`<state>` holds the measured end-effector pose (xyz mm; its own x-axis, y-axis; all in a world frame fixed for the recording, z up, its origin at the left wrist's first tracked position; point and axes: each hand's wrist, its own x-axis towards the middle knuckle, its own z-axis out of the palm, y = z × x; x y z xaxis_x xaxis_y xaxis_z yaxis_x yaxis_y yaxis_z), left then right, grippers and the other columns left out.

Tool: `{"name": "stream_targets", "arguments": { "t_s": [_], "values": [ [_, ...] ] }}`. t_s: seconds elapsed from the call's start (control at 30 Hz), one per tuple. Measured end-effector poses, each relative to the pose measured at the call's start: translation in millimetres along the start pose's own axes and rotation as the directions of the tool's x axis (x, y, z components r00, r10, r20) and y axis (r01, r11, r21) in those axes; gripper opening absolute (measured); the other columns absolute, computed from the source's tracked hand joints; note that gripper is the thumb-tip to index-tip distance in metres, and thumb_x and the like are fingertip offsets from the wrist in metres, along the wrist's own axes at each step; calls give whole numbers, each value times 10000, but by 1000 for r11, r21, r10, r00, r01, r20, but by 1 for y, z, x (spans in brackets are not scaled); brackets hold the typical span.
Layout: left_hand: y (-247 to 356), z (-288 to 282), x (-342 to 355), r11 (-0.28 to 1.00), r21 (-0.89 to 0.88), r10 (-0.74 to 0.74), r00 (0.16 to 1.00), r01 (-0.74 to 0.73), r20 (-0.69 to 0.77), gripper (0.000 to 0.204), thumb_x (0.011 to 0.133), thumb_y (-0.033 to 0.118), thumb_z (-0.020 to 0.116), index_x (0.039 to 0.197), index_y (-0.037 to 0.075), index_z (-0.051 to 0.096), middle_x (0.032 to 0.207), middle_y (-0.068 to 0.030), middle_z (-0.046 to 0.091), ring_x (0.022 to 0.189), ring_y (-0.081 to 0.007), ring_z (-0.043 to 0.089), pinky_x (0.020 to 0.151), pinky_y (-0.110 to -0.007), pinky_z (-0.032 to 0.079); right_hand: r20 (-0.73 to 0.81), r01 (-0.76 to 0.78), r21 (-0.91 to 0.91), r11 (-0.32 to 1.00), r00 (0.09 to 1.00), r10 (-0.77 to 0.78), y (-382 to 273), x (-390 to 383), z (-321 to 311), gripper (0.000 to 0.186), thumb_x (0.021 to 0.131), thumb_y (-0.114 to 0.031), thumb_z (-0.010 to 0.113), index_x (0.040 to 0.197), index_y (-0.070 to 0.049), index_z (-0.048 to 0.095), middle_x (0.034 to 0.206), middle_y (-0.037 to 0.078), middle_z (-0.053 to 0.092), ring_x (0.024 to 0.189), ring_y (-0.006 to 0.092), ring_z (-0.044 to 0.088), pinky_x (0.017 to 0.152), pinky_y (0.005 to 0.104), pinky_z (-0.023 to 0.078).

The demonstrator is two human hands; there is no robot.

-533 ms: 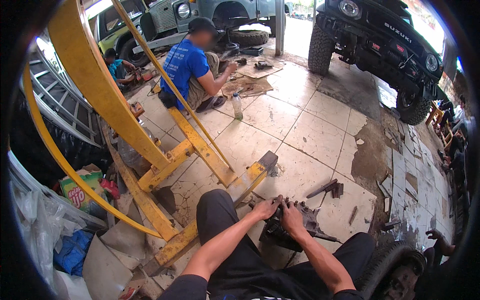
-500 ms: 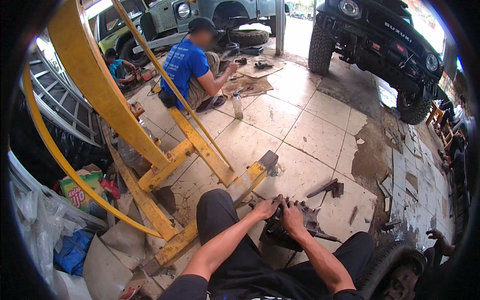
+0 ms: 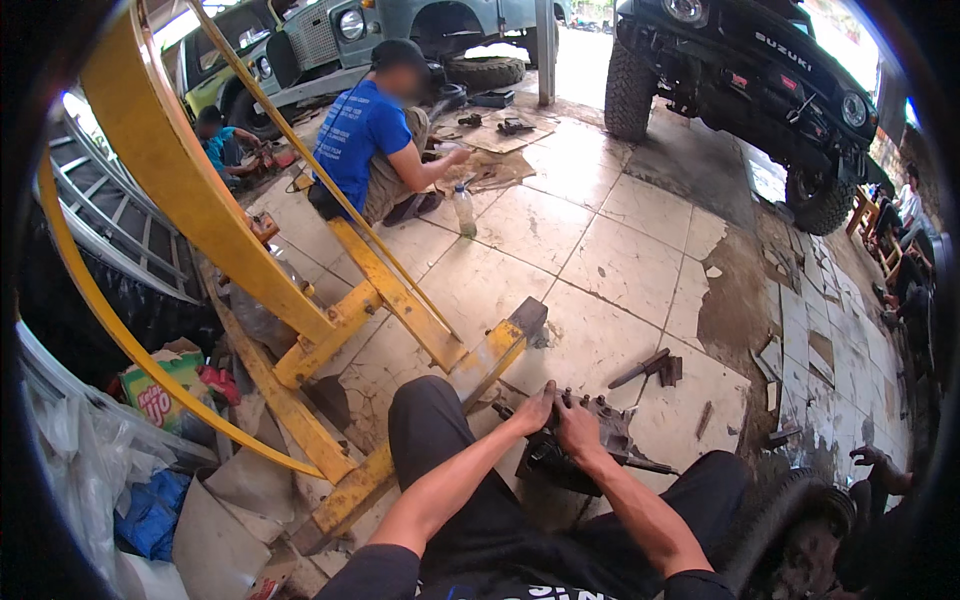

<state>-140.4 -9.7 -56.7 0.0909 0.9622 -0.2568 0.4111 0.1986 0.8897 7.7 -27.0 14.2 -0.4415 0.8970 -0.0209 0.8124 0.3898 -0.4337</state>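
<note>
A dark, greasy metal housing (image 3: 617, 430), looking like a gearbox, lies on the floor between my knees. A thin shaft sticks out of its right end and a short dark rod (image 3: 503, 411) out of its left. My left hand (image 3: 536, 410) is at its top left edge, fingers closed and pointing up. Right beside it, my right hand (image 3: 577, 428) bends over the top of the housing with its fingers closed. The two hands nearly touch. Whatever small part lies between the fingers is hidden.
Yellow steel crane frame (image 3: 400, 310) stands to the left. Beyond the housing lie a dark flat tool and metal block (image 3: 650, 370). A person in a blue shirt (image 3: 362, 140) squats ahead near a plastic bottle (image 3: 465, 212). A tyre (image 3: 790, 530) is at lower right; vehicles stand behind.
The view has shifted slightly. My left hand's fingers have tipped from lying toward the right hand to pointing more upward. My right hand stays on the housing.
</note>
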Motion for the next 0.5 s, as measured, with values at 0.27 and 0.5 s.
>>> {"name": "stream_targets", "arguments": {
  "t_s": [0.27,0.5],
  "values": [
    [10,-15,4,985,93,-158,978,146,135,925,975,652,41,1380,-91,417,1381,-344,448,1369,-437,349,1146,-431,263,307,-69,0,998,950,66,14,36,-11,338,766,-179,631,1087,-114,709,1062,217,647,917,440,651,796,504,538],
    [13,-33,19,982,109,-188,884,157,427,850,1000,615,83,1477,-66,255,1536,-303,236,1452,-367,218,1191,-408,159,-63,-107,8,994,992,108,-12,13,7,209,772,-145,602,883,-8,714,979,213,675,792,397,698,686,513,564]
  ]
}}
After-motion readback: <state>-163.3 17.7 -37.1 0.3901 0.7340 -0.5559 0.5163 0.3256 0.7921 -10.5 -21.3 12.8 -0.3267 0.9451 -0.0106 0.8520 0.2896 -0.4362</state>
